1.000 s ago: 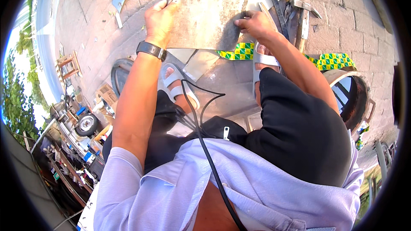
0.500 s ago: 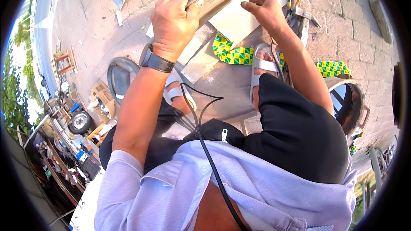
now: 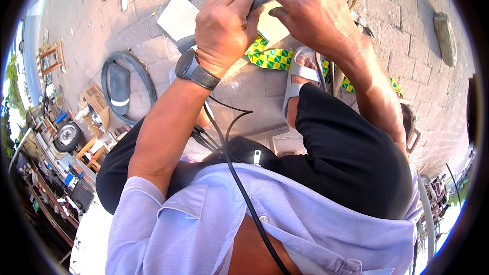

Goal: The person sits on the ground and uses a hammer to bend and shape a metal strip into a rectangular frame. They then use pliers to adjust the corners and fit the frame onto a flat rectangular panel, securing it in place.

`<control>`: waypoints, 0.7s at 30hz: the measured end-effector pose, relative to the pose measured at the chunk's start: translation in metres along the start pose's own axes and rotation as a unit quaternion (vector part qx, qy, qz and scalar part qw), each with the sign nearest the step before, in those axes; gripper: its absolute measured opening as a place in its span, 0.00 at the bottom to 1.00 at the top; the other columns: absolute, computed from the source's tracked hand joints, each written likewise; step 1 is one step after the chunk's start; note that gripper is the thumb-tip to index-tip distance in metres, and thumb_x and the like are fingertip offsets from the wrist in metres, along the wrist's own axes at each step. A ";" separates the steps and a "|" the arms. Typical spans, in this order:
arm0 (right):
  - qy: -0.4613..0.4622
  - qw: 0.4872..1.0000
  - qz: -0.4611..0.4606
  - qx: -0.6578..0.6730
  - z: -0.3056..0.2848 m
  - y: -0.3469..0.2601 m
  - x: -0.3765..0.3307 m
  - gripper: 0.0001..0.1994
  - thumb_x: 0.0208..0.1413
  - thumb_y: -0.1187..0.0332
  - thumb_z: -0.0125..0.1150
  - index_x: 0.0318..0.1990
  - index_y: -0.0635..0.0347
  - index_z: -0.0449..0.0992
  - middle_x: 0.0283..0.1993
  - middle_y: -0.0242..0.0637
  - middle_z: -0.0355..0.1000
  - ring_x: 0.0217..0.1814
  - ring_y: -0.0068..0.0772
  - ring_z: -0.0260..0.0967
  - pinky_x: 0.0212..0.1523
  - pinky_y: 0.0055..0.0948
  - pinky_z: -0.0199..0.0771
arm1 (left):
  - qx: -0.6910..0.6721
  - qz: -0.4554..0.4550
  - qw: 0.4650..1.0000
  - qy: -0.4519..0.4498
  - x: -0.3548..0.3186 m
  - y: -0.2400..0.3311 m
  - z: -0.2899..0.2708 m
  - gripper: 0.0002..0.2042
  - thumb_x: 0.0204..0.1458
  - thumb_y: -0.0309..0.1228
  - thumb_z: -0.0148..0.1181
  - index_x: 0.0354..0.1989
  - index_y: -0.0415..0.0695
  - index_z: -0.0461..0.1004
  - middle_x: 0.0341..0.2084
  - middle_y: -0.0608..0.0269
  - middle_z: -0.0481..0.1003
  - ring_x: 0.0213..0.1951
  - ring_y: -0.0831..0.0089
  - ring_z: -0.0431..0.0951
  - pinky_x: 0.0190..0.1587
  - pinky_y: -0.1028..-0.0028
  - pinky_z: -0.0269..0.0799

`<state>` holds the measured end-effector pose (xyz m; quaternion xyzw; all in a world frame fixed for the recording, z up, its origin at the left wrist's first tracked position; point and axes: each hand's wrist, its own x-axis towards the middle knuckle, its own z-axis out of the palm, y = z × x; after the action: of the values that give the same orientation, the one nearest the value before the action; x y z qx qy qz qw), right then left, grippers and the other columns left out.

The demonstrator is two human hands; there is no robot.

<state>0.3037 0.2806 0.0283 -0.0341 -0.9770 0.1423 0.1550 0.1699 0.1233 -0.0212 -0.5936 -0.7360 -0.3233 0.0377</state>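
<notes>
My left hand (image 3: 226,25), with a dark watch on its wrist, is clenched in a fist close to the camera. It grips one end of a slim grey object (image 3: 262,1). My right hand (image 3: 310,7) curls over the object's other end, fingers bent on it. Most of the object is hidden by both hands, so its kind is unclear. Below the hands a pale flat tile (image 3: 272,23) lies on the brick paving, and another white tile (image 3: 179,16) lies to its left.
A green and yellow checked cloth (image 3: 270,58) lies by my grey sandal (image 3: 300,71). A black tyre (image 3: 127,89) lies at left, with a cardboard box (image 3: 94,97), a small wheel (image 3: 66,137) and a wooden stool (image 3: 51,56) beyond. A stone (image 3: 445,30) sits at right.
Both hands were on a large flat slab down on the paving, then tilted it up. Now they are raised near the camera, close together on a slim grey object.
</notes>
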 end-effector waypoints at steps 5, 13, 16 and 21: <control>0.038 0.998 -0.055 0.013 0.016 0.007 0.005 0.04 0.43 0.72 0.61 0.23 0.58 0.72 0.27 0.41 0.71 0.36 0.49 0.74 0.48 0.45 0.75 | -0.018 -0.012 1.000 -0.002 -0.005 0.002 0.000 0.07 0.47 0.28 0.72 0.35 0.44 0.82 0.31 0.60 0.81 0.35 0.54 0.80 0.39 0.63 0.76; 0.041 0.997 -0.049 0.032 0.019 0.013 0.017 0.06 0.43 0.72 0.65 0.23 0.58 0.73 0.25 0.40 0.71 0.32 0.48 0.74 0.35 0.45 0.75 | 0.008 -0.005 1.000 -0.006 -0.005 -0.007 0.002 0.09 0.46 0.29 0.72 0.37 0.45 0.81 0.31 0.62 0.80 0.35 0.56 0.80 0.38 0.63 0.76; 0.013 0.998 -0.038 0.053 0.014 0.015 0.026 0.05 0.44 0.72 0.66 0.24 0.59 0.75 0.26 0.41 0.72 0.33 0.49 0.75 0.35 0.45 0.75 | 0.025 -0.025 0.999 -0.021 0.000 -0.009 -0.006 0.10 0.47 0.29 0.72 0.38 0.46 0.81 0.32 0.62 0.80 0.37 0.57 0.80 0.39 0.63 0.76; -0.007 0.998 -0.028 0.061 0.013 0.018 0.028 0.05 0.46 0.70 0.65 0.25 0.60 0.76 0.27 0.43 0.73 0.34 0.51 0.74 0.37 0.46 0.75 | -0.025 -0.056 0.998 -0.002 0.006 -0.004 -0.019 0.11 0.47 0.28 0.72 0.39 0.45 0.81 0.33 0.60 0.80 0.37 0.56 0.80 0.40 0.62 0.76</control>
<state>0.2729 0.2973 0.0195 0.0042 -0.9681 0.1978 0.1539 0.1583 0.1184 -0.0057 -0.5533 -0.7597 -0.3416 0.0034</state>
